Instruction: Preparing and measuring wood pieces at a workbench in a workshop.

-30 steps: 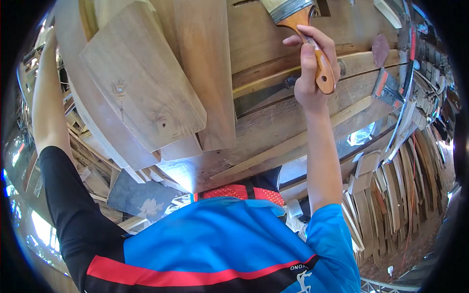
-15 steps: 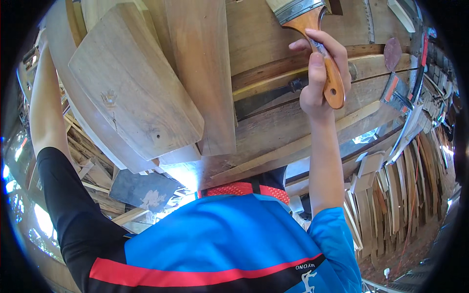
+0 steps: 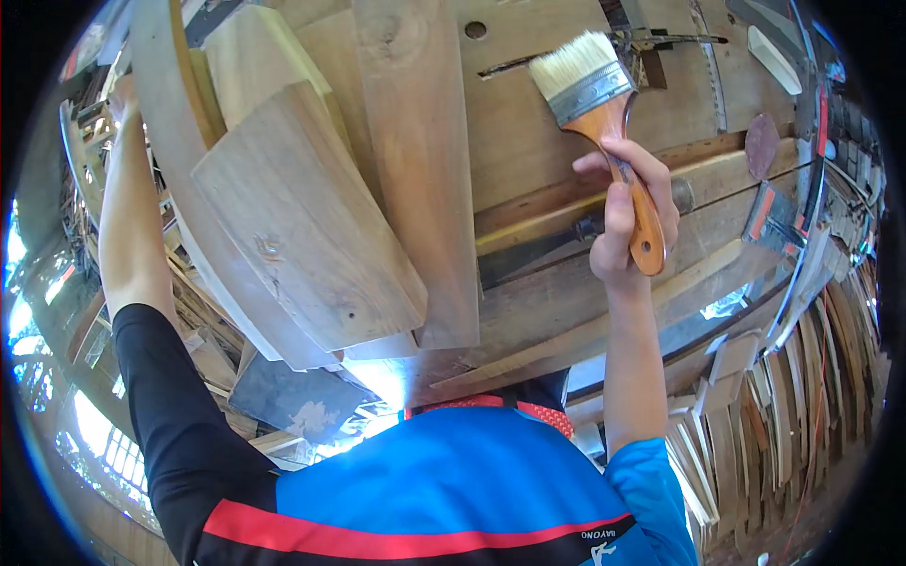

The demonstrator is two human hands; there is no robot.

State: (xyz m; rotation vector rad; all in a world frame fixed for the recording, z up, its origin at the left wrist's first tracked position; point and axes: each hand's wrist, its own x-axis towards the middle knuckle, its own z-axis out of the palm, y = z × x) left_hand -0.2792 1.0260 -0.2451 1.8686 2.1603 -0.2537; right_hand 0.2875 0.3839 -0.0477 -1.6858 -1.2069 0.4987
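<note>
A wide paintbrush (image 3: 590,80) with pale bristles, a metal band and an orange-brown wooden handle is gripped in my right hand (image 3: 634,203). Its bristles point up and to the left, over the wooden workbench (image 3: 528,123). Far off to the upper left, my left hand (image 3: 123,99) is at the outer side of a long curved board (image 3: 170,113); its fingers are too small and hidden to make out. Between my arms lies a stack of shaped boards, with a tapered board (image 3: 311,226) on top and a long straight plank (image 3: 420,170) beside it.
A dark-bladed tool (image 3: 538,247) lies in the bench's trough. Toward the right edge are a reddish oval disc (image 3: 761,146) and a flat scraper-like tool (image 3: 769,217). Many upright planks (image 3: 783,406) lean at the lower right. A dark panel (image 3: 293,396) sits below the boards.
The whole view has shifted, so the bench and boards sit lower and further right. The brush's bristles now show fully, still held in my right hand.
</note>
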